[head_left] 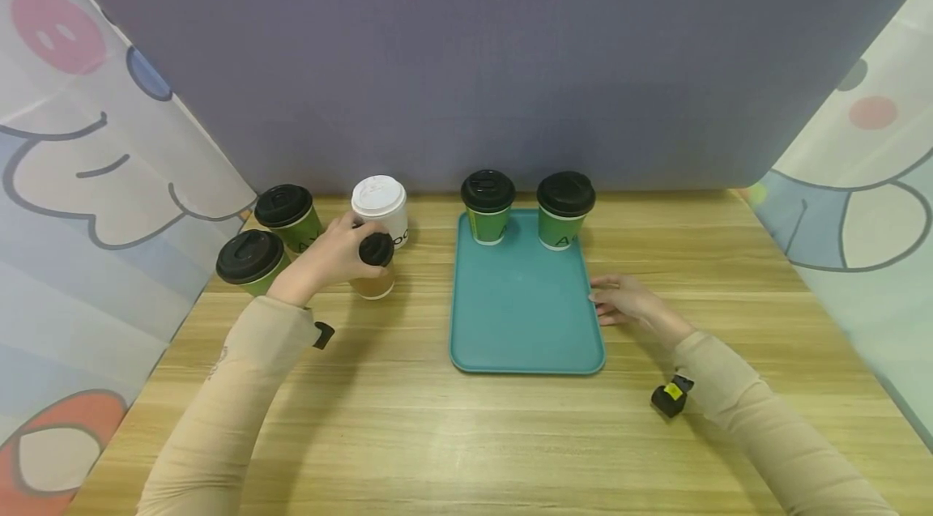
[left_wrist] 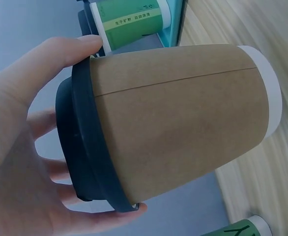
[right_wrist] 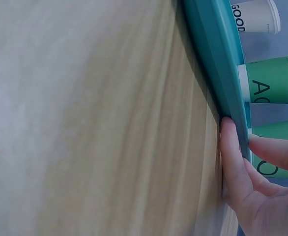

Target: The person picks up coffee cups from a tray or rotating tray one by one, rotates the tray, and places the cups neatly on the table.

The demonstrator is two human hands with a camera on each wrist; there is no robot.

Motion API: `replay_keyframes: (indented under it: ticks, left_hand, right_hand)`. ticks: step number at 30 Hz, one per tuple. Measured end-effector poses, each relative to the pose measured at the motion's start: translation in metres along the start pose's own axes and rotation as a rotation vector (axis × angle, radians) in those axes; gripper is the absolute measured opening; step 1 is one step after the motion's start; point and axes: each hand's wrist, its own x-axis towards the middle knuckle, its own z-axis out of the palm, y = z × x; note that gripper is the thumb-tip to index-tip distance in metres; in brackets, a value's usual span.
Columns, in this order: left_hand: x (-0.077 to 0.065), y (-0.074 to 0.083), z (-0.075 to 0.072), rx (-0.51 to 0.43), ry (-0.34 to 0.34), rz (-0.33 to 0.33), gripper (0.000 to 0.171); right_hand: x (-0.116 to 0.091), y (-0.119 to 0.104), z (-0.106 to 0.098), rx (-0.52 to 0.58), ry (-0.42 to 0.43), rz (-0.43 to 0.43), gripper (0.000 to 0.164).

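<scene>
My left hand grips a brown paper cup around its black lid, thumb on one side and fingers on the other. The cup is upright, and I cannot tell if its base touches the table. At the right edge of a teal tray, my right hand pinches the rim, thumb inside and fingers outside. Two green cups with black lids stand at the tray's far end, a left one and a right one.
A white cup stands just behind the brown one. Two more black-lidded green cups, a rear one and a front one, are at the far left, the front one partly behind my left arm. A grey panel borders the wooden table.
</scene>
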Motion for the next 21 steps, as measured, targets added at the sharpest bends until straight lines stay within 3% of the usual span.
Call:
replay_keyframes:
  ticks: [21]
  left_hand:
    - [-0.003,-0.011,0.003,-0.021,-0.026,-0.009,0.064]
  right_hand:
    - [0.001,0.001,0.0,0.009,0.0,0.0,0.051]
